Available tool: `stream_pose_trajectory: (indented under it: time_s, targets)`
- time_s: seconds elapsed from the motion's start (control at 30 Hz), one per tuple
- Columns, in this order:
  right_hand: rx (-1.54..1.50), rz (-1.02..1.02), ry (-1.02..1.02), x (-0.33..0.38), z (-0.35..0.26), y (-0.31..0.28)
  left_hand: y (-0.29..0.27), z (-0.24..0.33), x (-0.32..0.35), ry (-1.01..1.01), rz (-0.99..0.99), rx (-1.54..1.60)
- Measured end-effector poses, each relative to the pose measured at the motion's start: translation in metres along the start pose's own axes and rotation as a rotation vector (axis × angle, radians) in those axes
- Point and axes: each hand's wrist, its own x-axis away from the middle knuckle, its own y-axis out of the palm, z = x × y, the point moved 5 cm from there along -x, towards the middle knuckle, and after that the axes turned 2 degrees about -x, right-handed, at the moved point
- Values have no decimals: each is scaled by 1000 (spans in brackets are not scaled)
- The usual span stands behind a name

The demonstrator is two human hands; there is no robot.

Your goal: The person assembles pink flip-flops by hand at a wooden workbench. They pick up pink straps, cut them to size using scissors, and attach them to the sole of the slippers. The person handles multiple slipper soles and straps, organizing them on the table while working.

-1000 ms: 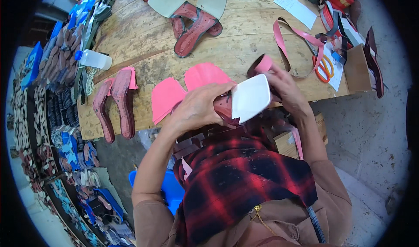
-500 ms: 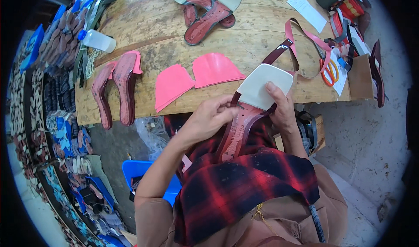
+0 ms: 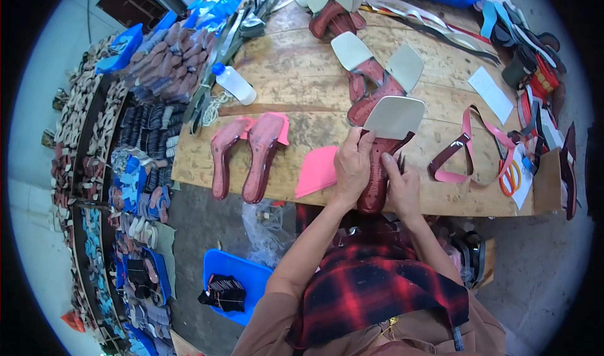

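Both my hands hold a dark red shoe last with a broad cream toe piece at its far end. It is held over the table's near edge. My left hand grips its left side, thumb just below the cream piece. My right hand is closed at its right side, thumb on the red surface. A small dark tip shows by the right fingers; I cannot make out what it is. A pink sheet piece lies left of my left hand. Right of my hands, a pink and maroon strap lies looped.
Two red lasts with pink toe pieces lie at the left of the wooden table. Behind them stands a white bottle. More cream-toed lasts lie ahead. Scissors with orange handles are at right. A blue bin sits below.
The last has moved forward from my lap to above the table edge, and both hands have shifted with it. The view has tilted up, showing more of the table. One pink piece is now hidden.
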Motion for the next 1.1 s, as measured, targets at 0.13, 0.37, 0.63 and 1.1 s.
stream_pose_trajectory:
  time_s: [0.13, 0.37, 0.63, 1.1]
  targets:
    - [226, -115, -123, 16, 2, 7, -15, -31, -30, -129, 114, 294]
    - [735, -284, -458, 9, -22, -21, 8, -44, -12, -325, 72, 826]
    - [4, -63, -110, -34, -25, -31, 17, 2, 19, -431, -308, 896]
    - [-302, -386, 331, 47, 8, -7, 23, -23, 33, -529, -246, 882]
